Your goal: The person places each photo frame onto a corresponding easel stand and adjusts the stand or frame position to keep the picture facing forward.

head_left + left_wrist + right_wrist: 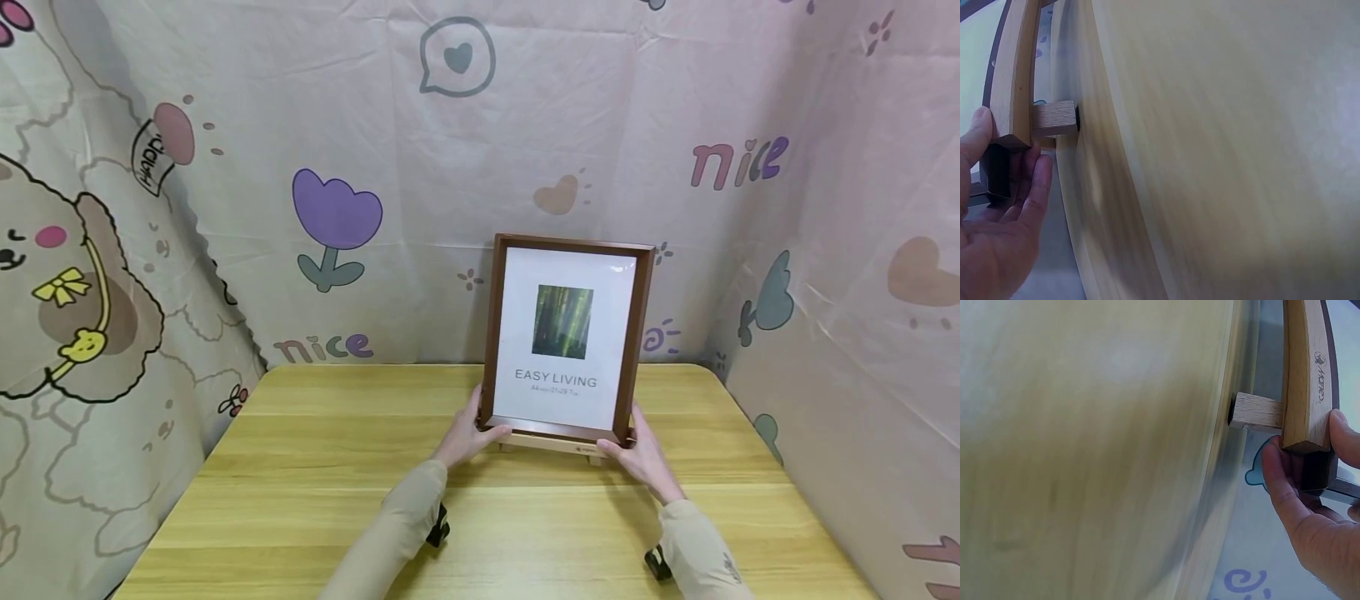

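Note:
A brown picture frame (641,333) stands upright, leaning slightly back, with a white insert that reads "EASY LIVING" around a small forest picture. Its lower edge rests along the pale wooden ledge of a small easel (551,444), whose short feet show in both wrist views. My left hand (467,433) grips the frame's lower left corner, thumb on the front and fingers curled behind. At the lower right corner my right hand (639,454) holds it the same way. In the right wrist view, the easel ledge (1307,375) carries printed lettering close above the fingers.
The wood-grain table (337,467) extends around the easel toward both sides and the front. Behind it hangs a printed cloth backdrop (435,150) with flowers, hearts and "nice" lettering, which continues along the left and right sides. A black strap (438,527) sits below the left sleeve.

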Demonstrator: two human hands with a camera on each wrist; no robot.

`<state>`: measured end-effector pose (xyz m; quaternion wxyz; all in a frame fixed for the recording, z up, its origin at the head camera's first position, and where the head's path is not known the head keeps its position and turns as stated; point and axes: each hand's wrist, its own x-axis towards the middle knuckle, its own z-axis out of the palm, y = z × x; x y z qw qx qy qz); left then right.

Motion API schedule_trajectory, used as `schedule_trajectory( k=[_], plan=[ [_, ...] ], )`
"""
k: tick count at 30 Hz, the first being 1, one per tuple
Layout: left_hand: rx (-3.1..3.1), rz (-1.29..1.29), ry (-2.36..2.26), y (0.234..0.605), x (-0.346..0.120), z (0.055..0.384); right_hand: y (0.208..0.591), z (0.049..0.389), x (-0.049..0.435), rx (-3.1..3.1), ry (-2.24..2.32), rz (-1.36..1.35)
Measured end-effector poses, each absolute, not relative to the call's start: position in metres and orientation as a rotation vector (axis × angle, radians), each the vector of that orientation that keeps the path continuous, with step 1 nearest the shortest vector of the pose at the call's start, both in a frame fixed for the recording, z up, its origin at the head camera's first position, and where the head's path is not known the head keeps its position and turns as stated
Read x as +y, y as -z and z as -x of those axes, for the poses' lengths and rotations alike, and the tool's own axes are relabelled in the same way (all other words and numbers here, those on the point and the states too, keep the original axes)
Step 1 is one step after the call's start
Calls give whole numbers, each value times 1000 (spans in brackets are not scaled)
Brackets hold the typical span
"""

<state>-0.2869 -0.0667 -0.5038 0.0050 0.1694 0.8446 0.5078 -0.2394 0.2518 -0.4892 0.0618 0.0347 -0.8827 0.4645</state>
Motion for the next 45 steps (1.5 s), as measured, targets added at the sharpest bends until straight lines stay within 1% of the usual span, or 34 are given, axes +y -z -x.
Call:
schedule_trajectory(
  k=[11,45],
  plan=[
    [2652,-442,-1573,500,-73,280,487,240,243,-2661,-1399,-109],
    [2680,-334,-1596,503,-95,272,489,248,222,-2652,-1452,-147]
  ],
)
